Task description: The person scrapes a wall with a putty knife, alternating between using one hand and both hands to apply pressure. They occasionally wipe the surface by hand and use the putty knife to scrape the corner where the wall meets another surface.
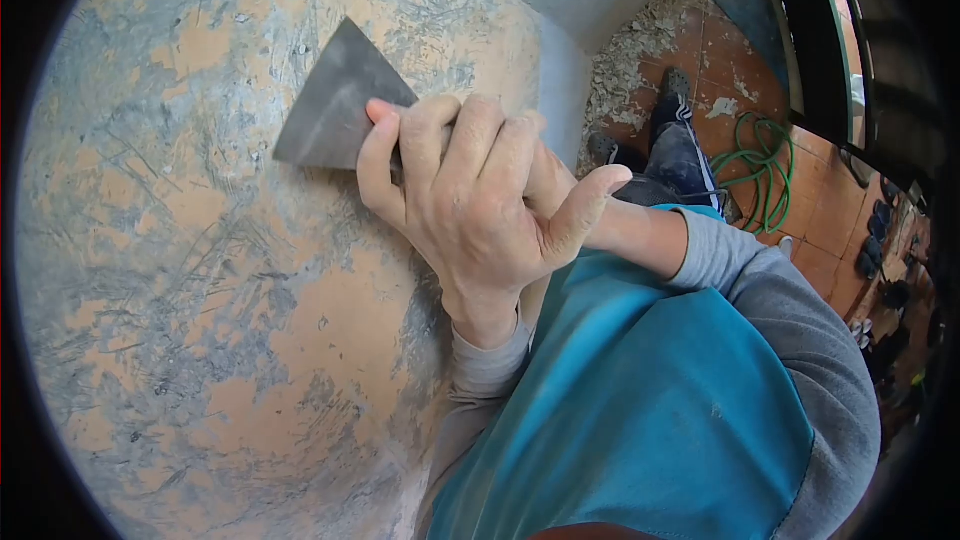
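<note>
Two hands: left hand (465, 185) on top, right hand (545, 180) under it, stacked at the handle end of the scraper.
Left hand: fingers curled over the scraper's handle end and the right hand, back of hand to camera, thumb sticking out to the side; pale dust on the skin.
Right hand: mostly covered by left; exact grip can't tell.
Scraper (340, 105): flat grey metal blade, wide edge away from the hands, up against the wall; handle hidden by the fingers.
Fingertip (380, 111): on the blade near its narrow end.
Wall (310, 330): patchy, tan areas mixed with grey, plus dark scratch marks all over.
Clothes: teal shirt (640, 400), grey sleeves (815, 350), dark trousers (683, 155) with white side stripes.
Floor (810, 210): reddish tiles, below and to the right of the wall.
Debris (640, 45): pale flakes in a heap near the foot, smaller bits scattered.
Hose (770, 175): green, loosely coiled on the tiles.
Frame right: dark footwear (872, 240) on the floor, details small and blurred.
</note>
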Motion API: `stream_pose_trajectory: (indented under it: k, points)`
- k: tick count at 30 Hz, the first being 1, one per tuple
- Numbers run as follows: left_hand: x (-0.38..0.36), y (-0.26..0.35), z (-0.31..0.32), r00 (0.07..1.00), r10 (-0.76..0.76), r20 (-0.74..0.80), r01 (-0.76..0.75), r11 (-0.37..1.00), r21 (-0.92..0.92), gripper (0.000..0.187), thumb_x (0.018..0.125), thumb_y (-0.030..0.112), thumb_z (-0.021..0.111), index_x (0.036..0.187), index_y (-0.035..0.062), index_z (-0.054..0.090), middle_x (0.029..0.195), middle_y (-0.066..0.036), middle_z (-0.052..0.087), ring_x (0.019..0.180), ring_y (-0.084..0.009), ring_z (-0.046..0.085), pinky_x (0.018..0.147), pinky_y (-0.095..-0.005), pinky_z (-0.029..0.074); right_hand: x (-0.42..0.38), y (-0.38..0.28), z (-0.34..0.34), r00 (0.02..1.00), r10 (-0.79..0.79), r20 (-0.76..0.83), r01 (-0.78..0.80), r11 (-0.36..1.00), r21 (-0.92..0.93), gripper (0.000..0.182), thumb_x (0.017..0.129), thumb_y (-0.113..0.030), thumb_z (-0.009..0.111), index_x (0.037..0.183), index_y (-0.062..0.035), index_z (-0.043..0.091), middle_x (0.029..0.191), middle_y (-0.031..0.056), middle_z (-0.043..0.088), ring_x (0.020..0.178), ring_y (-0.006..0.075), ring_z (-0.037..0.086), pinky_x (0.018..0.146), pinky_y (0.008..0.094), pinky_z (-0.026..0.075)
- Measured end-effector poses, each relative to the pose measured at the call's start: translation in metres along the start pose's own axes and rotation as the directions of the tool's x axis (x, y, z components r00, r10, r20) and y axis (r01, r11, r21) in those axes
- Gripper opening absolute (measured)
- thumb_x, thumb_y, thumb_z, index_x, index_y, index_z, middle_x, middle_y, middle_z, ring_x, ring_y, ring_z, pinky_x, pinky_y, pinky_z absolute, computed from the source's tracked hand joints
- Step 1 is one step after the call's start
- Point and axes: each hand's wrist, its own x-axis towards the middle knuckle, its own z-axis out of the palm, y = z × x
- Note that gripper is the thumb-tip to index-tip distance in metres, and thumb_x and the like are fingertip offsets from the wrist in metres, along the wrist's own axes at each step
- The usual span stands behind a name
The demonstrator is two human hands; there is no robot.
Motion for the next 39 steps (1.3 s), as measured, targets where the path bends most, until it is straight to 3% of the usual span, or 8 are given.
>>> stream_pose_trajectory:
  k: [2,3,5,8,16,22,29,39]
  points:
    - [0.042,0.04,-0.023,0.918,0.158,0.363,-0.203,0.975,0.091,0.049,0.1,0.039,0.045,0.11,-0.0037,0.068,0.097,-0.008,0.073,0.093,-0.0222,0.061,0.107,-0.0209,0.033,-0.011,-0.01,0.013,0.992,0.095,-0.078,-0.105,0.987,-0.125,0.073,0.094,-0.079,0.031,0.096,-0.012,0.06,0.1,-0.0074,0.061,0.102,0.0113,0.057,0.116,0.0409,0.035]
    - [0.066,0.059,-0.032,0.822,0.212,0.529,-0.312,0.944,0.105,0.048,0.1,0.038,0.045,0.108,-0.0033,0.068,0.095,-0.008,0.073,0.092,-0.0222,0.061,0.107,-0.0211,0.033,-0.005,-0.013,0.007,0.986,0.158,-0.044,-0.137,0.941,0.31,0.073,0.094,-0.079,0.031,0.097,-0.0115,0.06,0.101,-0.0062,0.061,0.103,0.0125,0.057,0.117,0.0418,0.033]
    - [0.083,0.063,-0.037,0.679,0.269,0.683,-0.452,0.887,0.1,0.045,0.098,0.036,0.045,0.102,-0.0014,0.07,0.091,-0.007,0.073,0.09,-0.0221,0.061,0.107,-0.0232,0.033,0.014,-0.018,-0.001,0.975,0.211,0.072,-0.144,0.348,0.927,0.074,0.094,-0.079,0.031,0.1,-0.0105,0.06,0.102,-0.0038,0.061,0.105,0.0149,0.058,0.119,0.0436,0.031]
    - [0.037,-0.001,-0.031,0.811,0.297,0.504,-0.414,0.9,0.136,0.041,0.092,0.037,0.048,0.086,0.0049,0.073,0.081,-0.005,0.07,0.083,-0.0217,0.059,0.107,-0.0305,0.034,0.025,-0.003,-0.014,0.928,0.142,0.345,-0.236,-0.494,0.837,0.076,0.095,-0.078,0.031,0.105,-0.0082,0.06,0.104,0.0002,0.061,0.11,0.0191,0.059,0.121,0.0451,0.029]
    - [0.087,0.068,-0.02,0.71,0.407,0.575,-0.483,0.875,-0.022,0.039,0.089,0.042,0.055,0.069,0.0119,0.07,0.073,-0.004,0.065,0.078,-0.0206,0.056,0.105,-0.0403,0.03,0.047,0.018,-0.026,0.933,-0.087,0.349,-0.36,-0.202,0.911,0.069,0.096,-0.069,0.035,0.113,-0.0061,0.058,0.103,0.0056,0.063,0.111,0.0212,0.06,0.111,0.0369,0.04]
    - [0.033,0.065,0.0,0.981,-0.189,0.05,0.176,0.965,0.197,0.051,0.09,0.054,0.047,0.067,0.0142,0.069,0.069,-0.003,0.06,0.083,-0.0201,0.055,0.106,-0.0431,0.027,0.087,0.027,-0.049,0.758,-0.382,0.529,-0.384,0.394,0.835,0.057,0.092,-0.056,0.043,0.107,-0.0041,0.059,0.099,0.0077,0.063,0.104,0.0231,0.061,0.101,0.0373,0.043]
    - [0.107,0.06,-0.037,0.744,0.265,0.614,-0.367,0.929,0.043,0.07,0.096,0.067,0.031,0.07,0.0158,0.072,0.067,0.0,0.055,0.083,-0.0189,0.055,0.107,-0.045,0.024,0.116,0.033,-0.033,0.537,-0.565,0.626,-0.418,0.465,0.78,0.043,0.087,-0.042,0.052,0.101,-0.0018,0.061,0.095,0.0101,0.064,0.095,0.0254,0.063,0.088,0.0378,0.047]
    - [0.101,0.051,-0.037,0.697,0.553,0.455,-0.617,0.787,-0.011,0.077,0.094,0.068,0.023,0.066,0.0142,0.07,0.065,-0.001,0.056,0.08,-0.0199,0.054,0.108,-0.0445,0.027,0.128,0.038,-0.039,0.432,-0.611,0.663,-0.456,0.487,0.745,0.025,0.081,-0.021,0.065,0.092,0.0014,0.063,0.088,0.0136,0.066,0.084,0.0286,0.065,0.071,0.0385,0.052]
